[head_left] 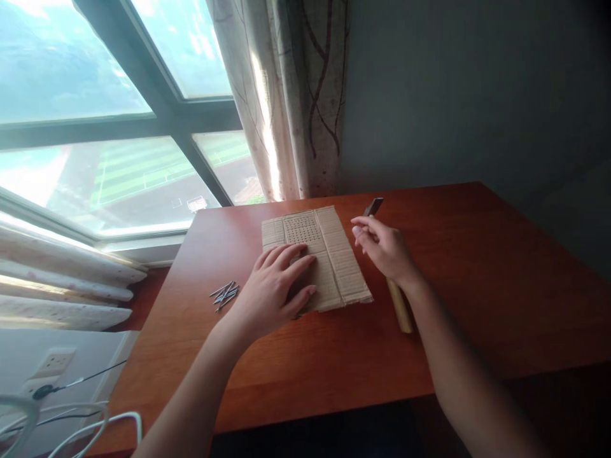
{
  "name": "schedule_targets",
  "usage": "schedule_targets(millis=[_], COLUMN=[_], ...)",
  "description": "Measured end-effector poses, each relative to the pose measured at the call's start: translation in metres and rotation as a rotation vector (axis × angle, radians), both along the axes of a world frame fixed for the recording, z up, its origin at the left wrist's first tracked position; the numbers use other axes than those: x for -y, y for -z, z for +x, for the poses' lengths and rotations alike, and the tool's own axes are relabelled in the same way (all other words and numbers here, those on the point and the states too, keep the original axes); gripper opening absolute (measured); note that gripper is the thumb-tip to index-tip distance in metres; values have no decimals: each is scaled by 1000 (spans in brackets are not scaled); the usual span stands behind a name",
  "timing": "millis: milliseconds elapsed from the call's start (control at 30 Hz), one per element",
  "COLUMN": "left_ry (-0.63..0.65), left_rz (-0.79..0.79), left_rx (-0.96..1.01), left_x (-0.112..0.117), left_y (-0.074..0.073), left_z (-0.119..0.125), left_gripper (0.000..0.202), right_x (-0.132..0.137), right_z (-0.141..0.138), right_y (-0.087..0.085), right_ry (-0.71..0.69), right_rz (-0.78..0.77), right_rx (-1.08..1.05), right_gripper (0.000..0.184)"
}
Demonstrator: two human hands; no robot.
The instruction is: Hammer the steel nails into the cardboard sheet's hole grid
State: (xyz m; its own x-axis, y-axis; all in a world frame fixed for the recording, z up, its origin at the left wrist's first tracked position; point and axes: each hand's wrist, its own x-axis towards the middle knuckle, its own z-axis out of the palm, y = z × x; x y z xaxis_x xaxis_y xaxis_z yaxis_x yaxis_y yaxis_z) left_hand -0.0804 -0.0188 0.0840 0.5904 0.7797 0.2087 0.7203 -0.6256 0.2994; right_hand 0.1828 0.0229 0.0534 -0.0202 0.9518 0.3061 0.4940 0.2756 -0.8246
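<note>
A piece of corrugated cardboard [341,267] lies on the table, with a grid of small holes in its far left part. My left hand [274,283] rests on its left side, fingers spread and nothing held. To the left of that hand lies a loose pile of nails [226,294]. My right hand [384,251] is to the right of the cardboard, over a hammer [400,308] with a wooden handle, hiding its middle. The fingers of this hand are loosely bent and apart, not wrapped round the handle. The dark hammer head points away from me.
The reddish wooden table [477,286] ends at a front edge close to me. Behind it hang a curtain [305,95] and a dark wall. A window [143,172] is on the left. White cables [119,420] and a wall socket [57,362] are at lower left.
</note>
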Motion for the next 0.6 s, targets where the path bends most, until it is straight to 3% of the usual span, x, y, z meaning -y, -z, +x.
schedule_targets(millis=[133, 233, 333, 600], left_ry=[-40, -231, -385, -607], left_rz=[9, 76, 95, -1], left_rx=[203, 388, 483, 358], left_x=[-3, -12, -19, -8], left_y=[0, 3, 8, 29], left_z=[-3, -14, -30, -79], left_gripper=[30, 26, 28, 33], right_x=[5, 8, 14, 28], right_z=[-14, -17, -22, -39], right_y=[5, 2, -5, -7], right_ry=[44, 49, -58, -356], right_rz=[89, 212, 289, 293], right_rx=[219, 248, 225, 304], right_gripper=[30, 23, 21, 32])
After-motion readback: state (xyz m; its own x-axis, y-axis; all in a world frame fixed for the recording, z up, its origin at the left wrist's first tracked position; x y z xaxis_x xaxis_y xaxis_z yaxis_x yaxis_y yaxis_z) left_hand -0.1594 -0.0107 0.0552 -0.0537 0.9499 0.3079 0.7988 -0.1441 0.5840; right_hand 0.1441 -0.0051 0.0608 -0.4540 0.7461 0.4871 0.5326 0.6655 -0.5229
